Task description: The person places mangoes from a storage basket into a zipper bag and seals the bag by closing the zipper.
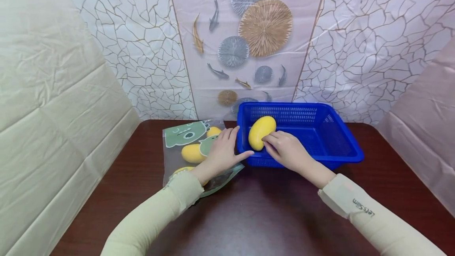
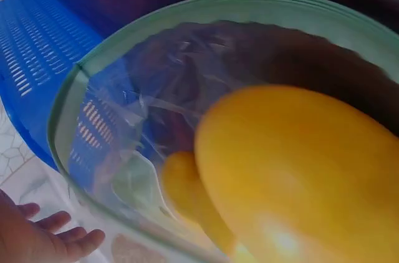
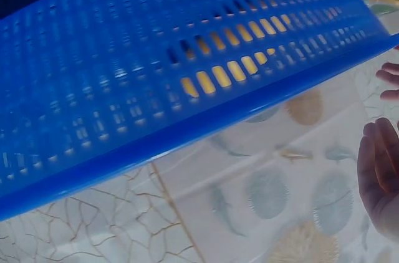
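My left hand (image 1: pixel 223 149), fingers extended, lies over the right side of a clear zip bag (image 1: pixel 183 135) with green cartoon prints. Several yellow mangoes (image 1: pixel 193 153) sit in the bag; the left wrist view looks into its green-edged mouth, with a large mango (image 2: pixel 293 169) close up. Another yellow mango (image 1: pixel 262 132) stands tilted at the left end of a blue plastic basket (image 1: pixel 302 159). Beside that mango my right hand (image 1: pixel 289 151) has its fingertips at its lower right edge. The right wrist view shows the right hand (image 3: pixel 377 176) with fingers fairly straight, and yellow through the basket's slots.
The dark brown table (image 1: pixel 270 212) extends in front of the basket and bag. Behind stands a patterned cloth backdrop (image 1: pixel 227 86), with pale cloth (image 1: pixel 46 90) along the left side and more cloth on the right. The basket's left rim is close to the bag.
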{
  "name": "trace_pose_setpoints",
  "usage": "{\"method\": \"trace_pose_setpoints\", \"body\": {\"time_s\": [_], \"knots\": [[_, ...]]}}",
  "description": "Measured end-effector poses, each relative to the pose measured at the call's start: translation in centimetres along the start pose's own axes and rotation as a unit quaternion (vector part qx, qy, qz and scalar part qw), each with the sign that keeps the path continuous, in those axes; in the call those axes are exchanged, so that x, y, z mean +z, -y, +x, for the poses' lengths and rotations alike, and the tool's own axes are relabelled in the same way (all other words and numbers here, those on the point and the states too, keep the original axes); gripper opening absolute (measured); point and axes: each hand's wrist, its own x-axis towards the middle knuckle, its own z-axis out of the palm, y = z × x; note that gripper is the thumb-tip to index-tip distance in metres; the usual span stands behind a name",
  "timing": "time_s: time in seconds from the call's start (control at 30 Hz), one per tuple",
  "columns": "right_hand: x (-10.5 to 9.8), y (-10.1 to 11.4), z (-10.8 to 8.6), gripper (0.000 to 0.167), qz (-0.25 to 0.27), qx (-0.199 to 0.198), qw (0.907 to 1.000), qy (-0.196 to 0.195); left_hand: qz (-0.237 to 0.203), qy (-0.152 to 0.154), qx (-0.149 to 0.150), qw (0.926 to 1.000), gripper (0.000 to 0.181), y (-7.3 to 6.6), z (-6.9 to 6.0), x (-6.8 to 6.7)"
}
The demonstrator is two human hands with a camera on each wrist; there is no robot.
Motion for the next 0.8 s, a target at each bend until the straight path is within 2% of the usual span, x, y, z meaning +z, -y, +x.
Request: {"method": "trace_pose_setpoints", "body": {"time_s": [0.13, 0.37, 0.47, 0.6, 0.8], "knots": [[-0.1, -0.9, -0.2, 0.012, -0.002, 0.020, 0.9998, 0.006, 0.004, -0.014, 0.006, 0.9999, 0.090, -0.8, 1.4, 0.7], [-0.6, -2.3, 0.2, 0.012, -0.010, 0.043, 0.9989, 0.015, 0.005, -0.007, 0.021, 0.9998, 0.090, -2.2, 3.5, 1.4], [-1.0, -2.9, 0.6, 0.012, -0.016, 0.048, 0.9985, 0.022, 0.020, 0.006, 0.029, 0.9994, 0.091, -2.5, 4.1, 1.6], [-1.4, -3.6, 1.0, 0.014, -0.023, 0.060, 0.9969, 0.046, 0.052, 0.041, 0.029, 0.9974, 0.096, -2.4, 4.4, 1.9], [-1.5, -4.1, 0.9, 0.015, -0.025, 0.074, 0.9946, 0.069, 0.047, 0.072, 0.013, 0.9962, 0.100, -2.2, 4.3, 2.3]]}}
